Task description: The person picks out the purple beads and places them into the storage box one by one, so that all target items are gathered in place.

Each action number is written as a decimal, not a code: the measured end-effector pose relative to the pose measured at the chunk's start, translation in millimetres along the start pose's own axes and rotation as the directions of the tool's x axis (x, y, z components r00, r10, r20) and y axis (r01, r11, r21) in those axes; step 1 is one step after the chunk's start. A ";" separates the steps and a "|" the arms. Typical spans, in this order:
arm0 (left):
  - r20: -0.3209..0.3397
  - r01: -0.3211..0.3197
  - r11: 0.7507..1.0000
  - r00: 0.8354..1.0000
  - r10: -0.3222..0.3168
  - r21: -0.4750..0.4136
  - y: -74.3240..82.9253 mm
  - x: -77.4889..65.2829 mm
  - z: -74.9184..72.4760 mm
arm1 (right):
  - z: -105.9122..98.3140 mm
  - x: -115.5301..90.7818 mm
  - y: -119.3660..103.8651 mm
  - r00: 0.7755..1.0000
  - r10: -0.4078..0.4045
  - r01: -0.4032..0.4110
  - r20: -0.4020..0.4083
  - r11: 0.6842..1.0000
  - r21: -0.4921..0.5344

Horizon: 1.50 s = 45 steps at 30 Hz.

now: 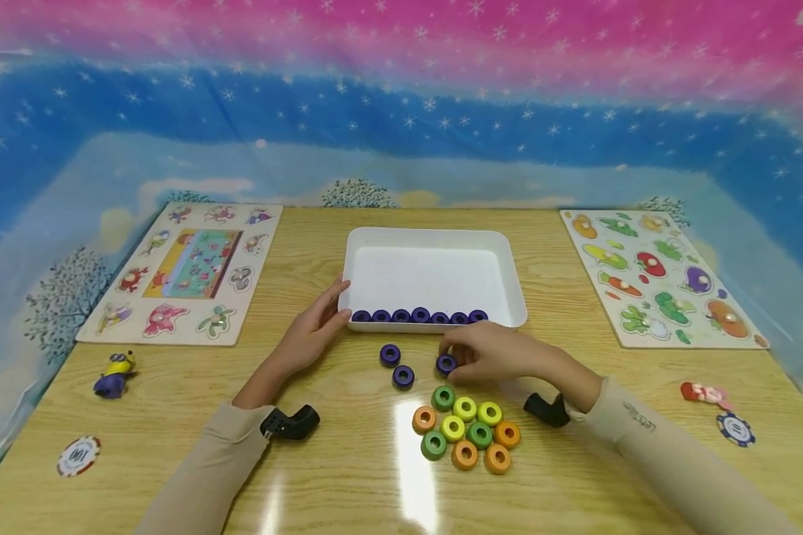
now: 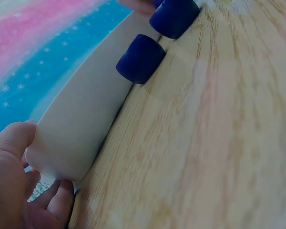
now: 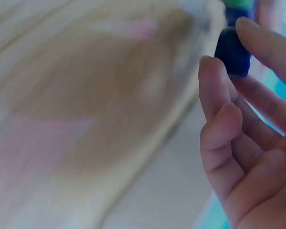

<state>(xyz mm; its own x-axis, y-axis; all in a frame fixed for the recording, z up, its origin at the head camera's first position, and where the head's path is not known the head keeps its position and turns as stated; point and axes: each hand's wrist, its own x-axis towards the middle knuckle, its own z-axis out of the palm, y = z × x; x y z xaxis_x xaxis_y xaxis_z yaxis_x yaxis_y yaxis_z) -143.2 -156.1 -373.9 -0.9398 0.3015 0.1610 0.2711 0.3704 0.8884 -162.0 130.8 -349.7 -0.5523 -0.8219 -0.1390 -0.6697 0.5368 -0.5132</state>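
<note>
A white rectangular tray (image 1: 435, 276) holds a row of several purple rings (image 1: 420, 316) along its near wall. My left hand (image 1: 313, 331) grips the tray's near left corner; in the left wrist view its thumb (image 2: 16, 136) is at the rim and the fingers are lower on the corner. Just in front of the tray, my right hand (image 1: 495, 349) pinches a purple ring (image 1: 446, 363) between thumb and fingers, also seen in the right wrist view as a dark blue ring (image 3: 232, 52). Two loose purple rings, one farther (image 1: 390, 355) and one nearer (image 1: 404, 377), lie left of it.
Several green, yellow and orange rings (image 1: 465, 408) lie clustered near the right forearm. Puzzle boards stand at the left (image 1: 167, 327) and right (image 1: 662, 275). A minion figure (image 1: 115, 375), poker chips (image 1: 78, 455) and a small red-and-pink toy (image 1: 705, 394) lie toward the sides.
</note>
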 end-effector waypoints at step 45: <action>-0.016 0.000 1.000 1.000 0.001 0.016 -4.6 1.0 -0.4 | -29.8 13.3 -11.1 0.988 -0.151 0.149 0.033 0.988 0.033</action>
<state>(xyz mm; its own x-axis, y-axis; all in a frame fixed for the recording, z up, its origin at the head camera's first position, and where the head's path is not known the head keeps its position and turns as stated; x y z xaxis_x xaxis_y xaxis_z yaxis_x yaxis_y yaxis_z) -145.4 -157.8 -377.7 -0.9429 0.2875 0.1685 0.2747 0.3845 0.8813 -176.7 119.6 -320.6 -0.4286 -0.8992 -0.0879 -0.7279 0.4013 -0.5560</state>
